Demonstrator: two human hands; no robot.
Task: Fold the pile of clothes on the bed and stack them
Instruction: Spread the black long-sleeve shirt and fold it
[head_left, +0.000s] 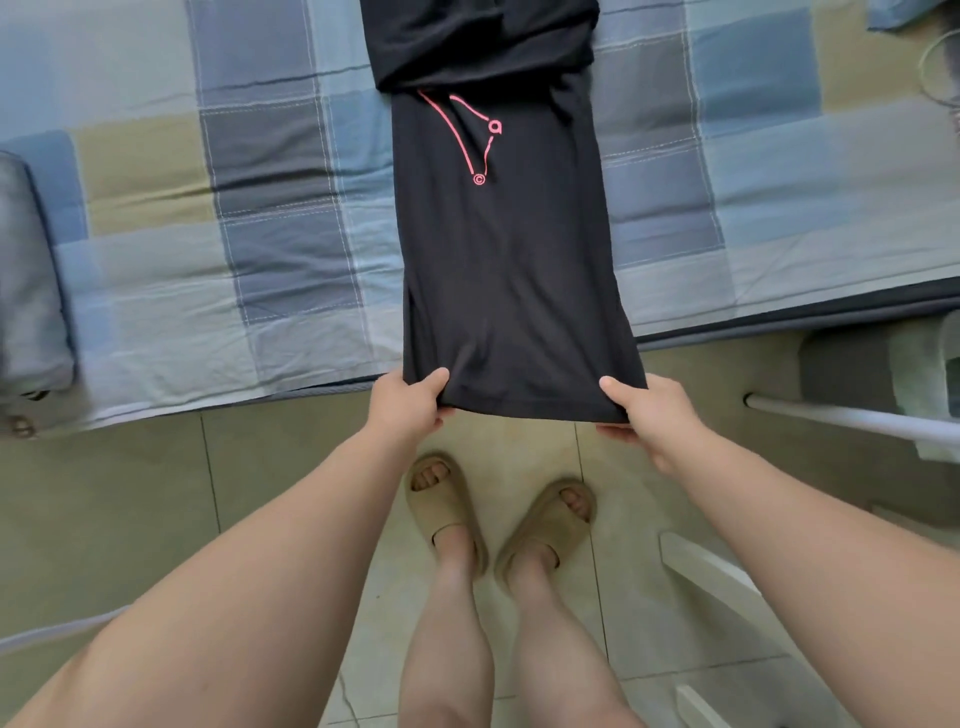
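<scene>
Stretching away from the person, the black garment (509, 270) lies on the bed (208, 208) as one long narrow strip, its sides already turned in. A pink line print (470, 137) shows on its far half. At the far end more black cloth (478, 41) lies bunched across it; I cannot tell if this is the top of the same garment or another piece. The near end comes past the edge of the bed and is lifted a little above the floor (104, 493).

Both hands hold this near hem. The left hand (408, 402) pinches the left corner, with the thumb on top and the other fingers (441, 413) curled under the cloth. The right hand (652, 415) grips the right corner in the same way. The cloth between them is pulled fairly flat, with only small wrinkles.

I judge that the lengthwise fold is done and the crosswise fold is the step in hand. The next move calls for carrying the hem forward over the strip with both corners level, so that the edges meet square, and then laying it down without dragging the lower layer. After this, a smoothing press and placing it on a stack would remain.

Around this, a grey cushion (26, 270) sits at the left side of the bed, tan sandals (447, 509) stand on the tiles below, and a white rail (841, 415) is on the right.
</scene>
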